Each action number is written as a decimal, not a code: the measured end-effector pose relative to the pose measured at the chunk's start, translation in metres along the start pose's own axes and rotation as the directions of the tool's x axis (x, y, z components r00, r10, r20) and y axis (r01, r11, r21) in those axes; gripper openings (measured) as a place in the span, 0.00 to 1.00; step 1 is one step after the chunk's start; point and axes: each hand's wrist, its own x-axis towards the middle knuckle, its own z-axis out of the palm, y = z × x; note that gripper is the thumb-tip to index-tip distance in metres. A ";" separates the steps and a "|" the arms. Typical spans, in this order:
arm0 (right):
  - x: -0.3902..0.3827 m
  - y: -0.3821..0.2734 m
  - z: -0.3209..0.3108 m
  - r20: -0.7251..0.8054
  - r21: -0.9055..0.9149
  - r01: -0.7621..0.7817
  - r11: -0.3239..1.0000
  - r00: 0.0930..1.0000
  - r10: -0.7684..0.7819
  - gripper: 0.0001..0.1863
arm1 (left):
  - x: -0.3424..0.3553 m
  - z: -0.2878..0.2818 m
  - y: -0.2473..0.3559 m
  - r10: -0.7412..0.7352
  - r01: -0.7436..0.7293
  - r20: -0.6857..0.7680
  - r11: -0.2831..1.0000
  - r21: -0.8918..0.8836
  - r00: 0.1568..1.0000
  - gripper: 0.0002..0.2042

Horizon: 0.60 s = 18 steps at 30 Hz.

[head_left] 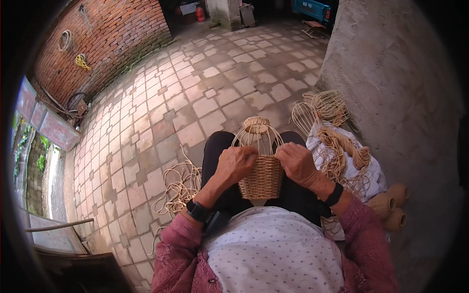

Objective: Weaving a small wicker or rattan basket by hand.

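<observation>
A half-woven tan basket (260,181) rests between my knees, its lower part tightly woven, bare curved ribs rising above to a small woven ring at the top. My left hand (235,165) is closed at the upper left edge of the weave, fingers curled onto it. My right hand (296,163) pinches the upper right edge beside the ribs. Whether a strand is between my fingertips is too small to tell. Loose tan cord (177,181) lies on the paving to my left.
On my right, a white cloth (367,178) holds cord bundles (337,144), near wire-ribbed frames (326,106) and several round woven pieces (380,205) against a concrete wall (391,88). Ahead are pavers (205,105), a brick wall (105,39) and a blue vehicle (310,10).
</observation>
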 end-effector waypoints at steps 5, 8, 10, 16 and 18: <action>-0.020 0.015 -0.004 0.061 0.439 -0.629 0.642 0.733 0.677 0.11 | 0.003 -0.001 -0.010 -0.001 0.007 0.065 0.995 -0.102 0.998 0.10; -0.023 0.017 0.005 0.019 0.426 -0.532 0.731 0.814 0.581 0.13 | 0.010 -0.002 -0.016 0.024 0.000 0.136 0.985 -0.172 0.990 0.10; -0.023 0.015 0.011 0.119 0.428 -0.593 0.683 0.785 0.607 0.12 | 0.012 -0.005 -0.014 0.025 0.015 0.185 0.977 -0.214 0.982 0.10; -0.045 0.015 0.003 0.150 0.086 -0.425 0.901 0.900 0.410 0.05 | 0.001 -0.014 -0.015 -0.150 0.198 0.142 0.883 -0.427 0.978 0.09; -0.044 0.011 0.001 0.164 0.067 -0.437 0.897 0.892 0.422 0.05 | -0.003 -0.009 -0.030 -0.151 0.034 -0.223 0.889 -0.456 0.963 0.09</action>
